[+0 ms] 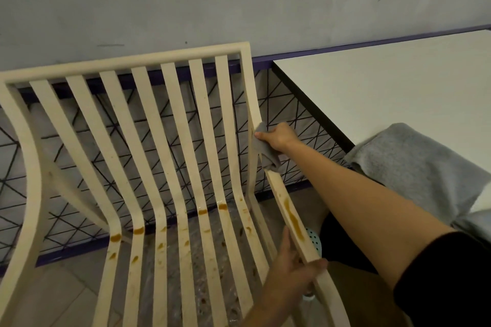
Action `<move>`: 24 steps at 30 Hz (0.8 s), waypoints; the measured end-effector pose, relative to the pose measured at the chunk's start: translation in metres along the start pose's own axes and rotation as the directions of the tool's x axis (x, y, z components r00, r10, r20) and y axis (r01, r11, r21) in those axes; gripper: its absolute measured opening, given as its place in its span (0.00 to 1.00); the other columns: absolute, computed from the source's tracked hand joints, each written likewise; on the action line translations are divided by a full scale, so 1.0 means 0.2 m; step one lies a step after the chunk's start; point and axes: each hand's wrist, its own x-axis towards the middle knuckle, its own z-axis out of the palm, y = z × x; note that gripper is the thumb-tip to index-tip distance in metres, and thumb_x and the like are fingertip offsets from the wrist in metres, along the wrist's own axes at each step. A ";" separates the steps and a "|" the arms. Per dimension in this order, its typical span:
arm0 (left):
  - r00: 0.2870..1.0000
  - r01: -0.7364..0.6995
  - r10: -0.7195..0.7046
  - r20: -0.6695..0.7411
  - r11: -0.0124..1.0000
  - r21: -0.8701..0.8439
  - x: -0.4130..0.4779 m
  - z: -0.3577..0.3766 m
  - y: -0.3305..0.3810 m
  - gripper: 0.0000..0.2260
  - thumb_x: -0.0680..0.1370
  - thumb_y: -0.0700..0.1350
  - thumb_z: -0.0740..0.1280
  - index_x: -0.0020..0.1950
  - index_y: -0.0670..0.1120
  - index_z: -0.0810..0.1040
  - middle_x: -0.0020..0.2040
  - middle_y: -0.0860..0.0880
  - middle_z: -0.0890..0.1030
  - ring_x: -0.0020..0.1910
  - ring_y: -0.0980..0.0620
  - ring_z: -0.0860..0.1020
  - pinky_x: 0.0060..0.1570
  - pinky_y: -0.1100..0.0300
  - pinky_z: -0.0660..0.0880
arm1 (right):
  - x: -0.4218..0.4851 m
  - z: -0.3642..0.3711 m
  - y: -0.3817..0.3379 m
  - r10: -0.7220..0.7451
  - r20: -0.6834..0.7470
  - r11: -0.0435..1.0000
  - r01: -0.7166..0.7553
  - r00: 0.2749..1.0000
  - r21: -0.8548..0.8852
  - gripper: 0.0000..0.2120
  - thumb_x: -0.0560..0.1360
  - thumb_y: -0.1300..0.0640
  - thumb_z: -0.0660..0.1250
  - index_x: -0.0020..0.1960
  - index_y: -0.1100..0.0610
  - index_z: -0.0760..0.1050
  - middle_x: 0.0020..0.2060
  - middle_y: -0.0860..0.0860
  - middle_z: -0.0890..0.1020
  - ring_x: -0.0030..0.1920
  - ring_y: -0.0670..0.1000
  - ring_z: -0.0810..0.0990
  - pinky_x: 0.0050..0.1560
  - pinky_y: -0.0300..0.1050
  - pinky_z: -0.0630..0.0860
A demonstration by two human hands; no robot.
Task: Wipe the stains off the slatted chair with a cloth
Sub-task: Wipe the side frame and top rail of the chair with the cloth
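A cream slatted chair (148,125) fills the left and middle of the head view, its back towards the wall. Brown stains (293,216) run along the right armrest, and more sit on the slats where back meets seat. My right hand (279,137) is shut on a small grey cloth (265,151), pressing it against the chair's right upright above the armrest. My left hand (292,276) grips the front end of the right armrest, thumb over its outer edge.
A white table (385,87) with a dark edge stands to the right, with a folded grey towel (409,164) on its near corner. Behind the chair runs a black wire lattice with a purple rail (292,54) and a grey wall.
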 end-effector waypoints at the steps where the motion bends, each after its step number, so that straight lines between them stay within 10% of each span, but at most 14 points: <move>1: 1.000 0.008 -0.007 0.018 0.998 -0.063 0.01 0.02 -0.03 0.46 0.74 0.40 0.73 0.79 0.57 0.45 0.70 0.55 0.68 0.59 0.57 0.75 0.60 0.57 0.75 | 0.00 0.01 -0.01 -0.024 0.013 1.000 0.024 1.000 -0.012 0.19 0.76 0.45 0.68 0.50 0.63 0.77 0.40 0.55 0.80 0.45 0.55 0.80 0.42 0.46 0.76; 8: 0.997 0.003 0.011 0.080 0.985 -0.174 0.01 0.06 -0.08 0.50 0.74 0.35 0.71 0.76 0.66 0.39 0.79 0.48 0.56 0.52 0.39 0.81 0.38 0.55 0.80 | -0.08 0.17 0.03 -0.226 -0.170 0.972 0.210 0.959 -0.108 0.20 0.83 0.47 0.52 0.64 0.61 0.67 0.51 0.57 0.75 0.50 0.55 0.76 0.45 0.48 0.72; 13: 0.994 0.042 -0.020 0.109 0.978 -0.202 0.03 0.05 -0.11 0.57 0.63 0.50 0.80 0.73 0.70 0.38 0.77 0.43 0.62 0.52 0.41 0.81 0.35 0.58 0.79 | -0.08 0.20 0.09 -0.384 -0.141 0.913 0.352 0.912 -0.208 0.20 0.83 0.51 0.53 0.71 0.61 0.61 0.59 0.59 0.73 0.55 0.56 0.76 0.54 0.55 0.76; 24: 0.994 -0.053 0.073 0.077 0.972 -0.228 0.03 0.07 -0.16 0.47 0.73 0.41 0.71 0.72 0.71 0.41 0.72 0.57 0.65 0.42 0.48 0.84 0.46 0.49 0.80 | -0.13 0.16 0.05 -0.088 -0.054 0.995 0.086 0.995 -0.049 0.22 0.83 0.43 0.51 0.64 0.60 0.66 0.50 0.58 0.77 0.43 0.54 0.77 0.33 0.44 0.72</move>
